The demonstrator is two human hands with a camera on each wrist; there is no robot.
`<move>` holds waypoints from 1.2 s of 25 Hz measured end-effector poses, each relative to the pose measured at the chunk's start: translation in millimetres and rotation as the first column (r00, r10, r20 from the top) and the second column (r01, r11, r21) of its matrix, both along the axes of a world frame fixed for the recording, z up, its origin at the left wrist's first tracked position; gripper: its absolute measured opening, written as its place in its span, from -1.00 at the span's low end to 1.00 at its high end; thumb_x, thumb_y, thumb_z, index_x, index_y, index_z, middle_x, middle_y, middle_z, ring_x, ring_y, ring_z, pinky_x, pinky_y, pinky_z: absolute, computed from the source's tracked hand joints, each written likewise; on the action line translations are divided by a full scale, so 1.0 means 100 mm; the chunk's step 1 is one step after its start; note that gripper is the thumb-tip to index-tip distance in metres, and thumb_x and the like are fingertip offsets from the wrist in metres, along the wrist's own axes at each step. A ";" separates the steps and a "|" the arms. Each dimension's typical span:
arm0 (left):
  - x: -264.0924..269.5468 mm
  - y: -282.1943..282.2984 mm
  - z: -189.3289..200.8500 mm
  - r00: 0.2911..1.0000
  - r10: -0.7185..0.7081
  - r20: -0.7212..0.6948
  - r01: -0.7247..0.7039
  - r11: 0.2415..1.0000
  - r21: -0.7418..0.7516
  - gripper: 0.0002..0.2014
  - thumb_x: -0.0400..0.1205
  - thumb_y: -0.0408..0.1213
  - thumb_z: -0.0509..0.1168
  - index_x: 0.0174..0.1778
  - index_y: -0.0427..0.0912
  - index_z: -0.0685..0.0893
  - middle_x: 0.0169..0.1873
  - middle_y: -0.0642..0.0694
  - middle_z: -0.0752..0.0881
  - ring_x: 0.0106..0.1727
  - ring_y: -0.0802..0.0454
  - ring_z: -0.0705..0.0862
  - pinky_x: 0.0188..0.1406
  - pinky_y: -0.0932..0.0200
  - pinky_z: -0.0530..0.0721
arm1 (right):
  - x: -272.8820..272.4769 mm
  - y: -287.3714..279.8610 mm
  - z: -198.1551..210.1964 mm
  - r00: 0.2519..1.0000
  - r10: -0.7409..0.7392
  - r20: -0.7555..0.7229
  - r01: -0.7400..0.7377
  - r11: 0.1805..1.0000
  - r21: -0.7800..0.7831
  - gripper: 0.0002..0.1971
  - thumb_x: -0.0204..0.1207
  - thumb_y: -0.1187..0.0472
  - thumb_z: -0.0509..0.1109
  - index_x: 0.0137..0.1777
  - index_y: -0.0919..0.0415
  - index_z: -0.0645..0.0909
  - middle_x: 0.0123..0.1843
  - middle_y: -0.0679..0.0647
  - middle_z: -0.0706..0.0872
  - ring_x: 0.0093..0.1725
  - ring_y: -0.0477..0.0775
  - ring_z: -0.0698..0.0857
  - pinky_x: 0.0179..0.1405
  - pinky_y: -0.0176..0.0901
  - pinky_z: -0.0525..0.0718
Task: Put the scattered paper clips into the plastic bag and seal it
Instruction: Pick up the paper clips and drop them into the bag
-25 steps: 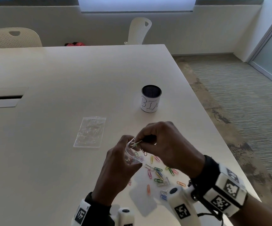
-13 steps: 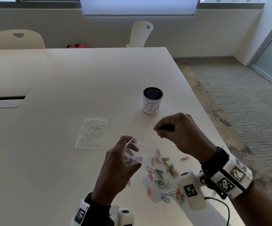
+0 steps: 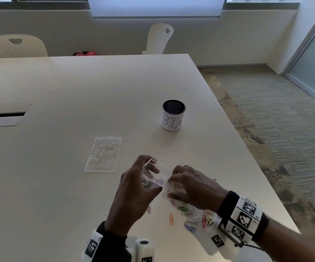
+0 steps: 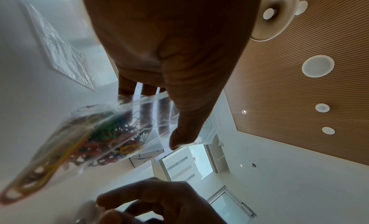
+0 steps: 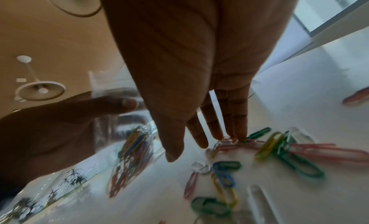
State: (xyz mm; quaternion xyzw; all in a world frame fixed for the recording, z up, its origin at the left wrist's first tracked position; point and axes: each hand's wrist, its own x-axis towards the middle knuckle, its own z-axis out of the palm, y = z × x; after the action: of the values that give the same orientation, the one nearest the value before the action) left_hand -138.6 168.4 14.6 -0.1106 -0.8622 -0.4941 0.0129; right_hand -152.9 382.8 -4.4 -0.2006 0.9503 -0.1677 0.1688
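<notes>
My left hand [image 3: 134, 188] holds a small clear plastic bag [image 3: 155, 174] above the table, thumb and fingers pinching its mouth so that it gapes. Several coloured paper clips [image 4: 103, 135] lie inside the bag [image 4: 83, 140]. My right hand [image 3: 192, 188] is low over the table beside it, fingers straight, their tips [image 5: 237, 132] touching a few clips [image 5: 229, 140] on the surface. More scattered paper clips [image 3: 192, 216], green, pink, orange, blue and white, lie under and behind that hand. In the right wrist view the bag [image 5: 127, 148] hangs to the left of the fingers.
A second clear bag [image 3: 103, 154] lies flat on the table to the left. A white cup marked BIN [image 3: 173, 115] stands further back. The table's right edge [image 3: 262, 176] runs close to my right wrist. Two white chairs stand beyond the far edge.
My right hand left the bag's mouth, rose to the right, then came down onto the scattered clips with its fingers spread. The left hand kept the bag nearly still.
</notes>
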 end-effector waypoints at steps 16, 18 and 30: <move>0.19 -0.05 0.03 1.000 0.026 0.011 -0.026 1.000 -0.008 -0.55 0.49 -0.24 0.64 0.19 0.14 0.61 -0.07 0.19 0.82 -0.06 0.24 0.80 -0.22 0.47 0.70 | 0.18 -0.09 -0.09 0.995 -0.059 -0.075 0.060 0.998 0.004 -0.72 0.62 0.47 0.32 -0.18 0.06 0.53 -0.05 0.05 0.70 -0.15 0.06 0.68 -0.24 -0.29 0.56; 0.24 -0.07 0.02 0.999 0.037 0.012 -0.037 0.999 -0.010 -0.53 0.49 -0.28 0.65 0.21 0.15 0.61 -0.07 0.20 0.81 -0.04 0.24 0.79 -0.19 0.44 0.72 | 0.13 -0.08 -0.05 0.995 -0.097 -0.019 0.096 0.995 -0.041 -0.71 0.61 0.45 0.38 -0.16 0.03 0.51 -0.08 0.04 0.70 -0.16 0.04 0.67 -0.30 -0.39 0.50; 0.55 -0.17 0.01 0.997 0.071 0.022 -0.071 0.997 -0.006 -0.56 0.50 -0.24 0.65 0.17 0.16 0.62 -0.09 0.23 0.82 -0.05 0.24 0.79 -0.20 0.50 0.69 | 0.15 0.03 0.66 0.948 -0.239 0.209 0.317 0.674 -0.668 -0.88 0.51 0.44 0.60 -0.01 0.28 0.80 -0.15 0.25 0.86 -0.20 0.12 0.82 0.01 0.06 0.86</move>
State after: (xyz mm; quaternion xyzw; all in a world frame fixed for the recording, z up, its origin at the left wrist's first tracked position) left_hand -83.7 151.8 16.0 -0.0743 -0.8669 -0.4925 0.0205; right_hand -137.8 386.0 62.1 -0.0932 0.8269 -0.5450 0.1031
